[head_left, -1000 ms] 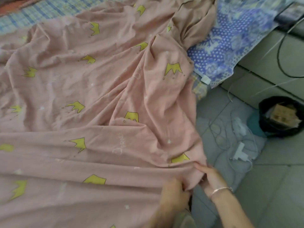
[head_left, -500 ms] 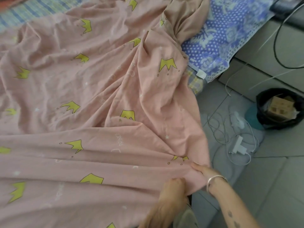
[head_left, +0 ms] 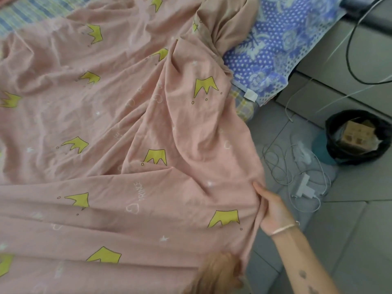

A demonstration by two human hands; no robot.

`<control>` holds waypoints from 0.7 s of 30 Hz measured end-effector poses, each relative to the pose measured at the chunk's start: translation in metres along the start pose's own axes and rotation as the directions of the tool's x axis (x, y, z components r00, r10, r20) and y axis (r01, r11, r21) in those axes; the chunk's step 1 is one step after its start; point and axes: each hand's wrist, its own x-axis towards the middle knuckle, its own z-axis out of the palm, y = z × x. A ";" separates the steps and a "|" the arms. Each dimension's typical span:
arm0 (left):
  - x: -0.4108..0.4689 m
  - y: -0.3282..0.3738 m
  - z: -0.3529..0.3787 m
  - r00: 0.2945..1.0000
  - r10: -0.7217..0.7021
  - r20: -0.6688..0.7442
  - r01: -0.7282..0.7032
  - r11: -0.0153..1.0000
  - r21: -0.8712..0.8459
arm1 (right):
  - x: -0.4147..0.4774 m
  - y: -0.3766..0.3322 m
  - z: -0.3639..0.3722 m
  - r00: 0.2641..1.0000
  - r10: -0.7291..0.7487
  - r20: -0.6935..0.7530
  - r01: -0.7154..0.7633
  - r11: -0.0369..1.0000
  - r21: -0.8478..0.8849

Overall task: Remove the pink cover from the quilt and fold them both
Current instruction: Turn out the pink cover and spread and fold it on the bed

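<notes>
The pink cover (head_left: 118, 128) with yellow crowns lies spread and wrinkled over the bed, filling most of the view. Its right edge hangs over the bed side. My right hand (head_left: 273, 211) pinches that edge from the outside, fingers tucked into the fabric, a thin bracelet on the wrist. My left hand (head_left: 220, 272) grips the same edge lower down, near the bottom of the view, partly wrapped in cloth. A blue and white dotted quilt (head_left: 275, 49) lies bunched at the upper right, beside a tan fold (head_left: 224, 22) of the cover.
Grey tiled floor (head_left: 350, 230) runs along the right. On it lie a white charger (head_left: 303, 187) with tangled cables and a black-lined bin (head_left: 358, 136) holding a cardboard box. A black cable (head_left: 350, 49) loops over a grey ledge. A checked sheet (head_left: 31, 13) shows top left.
My hands have slid apart along the cover's edge: the right hand moved up and right, the left hand down. The edge between them is now stretched out.
</notes>
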 end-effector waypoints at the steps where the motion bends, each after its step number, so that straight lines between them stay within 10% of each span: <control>1: 0.011 -0.001 0.000 0.999 0.011 -0.051 -0.011 1.000 0.004 | 0.005 -0.004 0.004 0.994 -0.079 -0.076 0.079 0.997 0.001; 6: 0.019 0.028 -0.073 0.858 -0.026 -0.512 -0.131 0.954 -0.269 | 0.009 -0.019 0.003 0.788 -0.562 -0.252 0.326 0.728 -0.603; 10: 0.032 0.071 -0.127 0.794 -0.142 -0.591 -0.134 0.907 -0.399 | 0.002 -0.009 0.008 0.505 -0.756 0.417 0.359 -0.256 -0.898; 12: 0.048 0.076 -0.135 0.845 -0.265 -0.464 0.076 0.919 -0.388 | -0.003 -0.003 0.014 0.508 -0.629 0.589 0.336 -0.485 -0.807; 14: 0.057 0.070 -0.146 0.805 -0.331 -0.493 0.146 0.915 -0.375 | -0.014 -0.005 0.019 0.763 -0.482 0.431 0.332 -0.279 -0.901; 18: 0.063 0.058 -0.152 0.836 -0.315 -0.450 -0.094 0.725 -0.682 | -0.019 -0.028 0.011 0.975 -0.152 0.162 0.221 0.735 -0.641; 21: 0.056 0.064 -0.155 0.927 -0.255 -0.276 -0.189 0.321 -0.928 | 0.000 -0.051 0.017 0.957 -0.283 -0.059 0.222 0.850 -0.478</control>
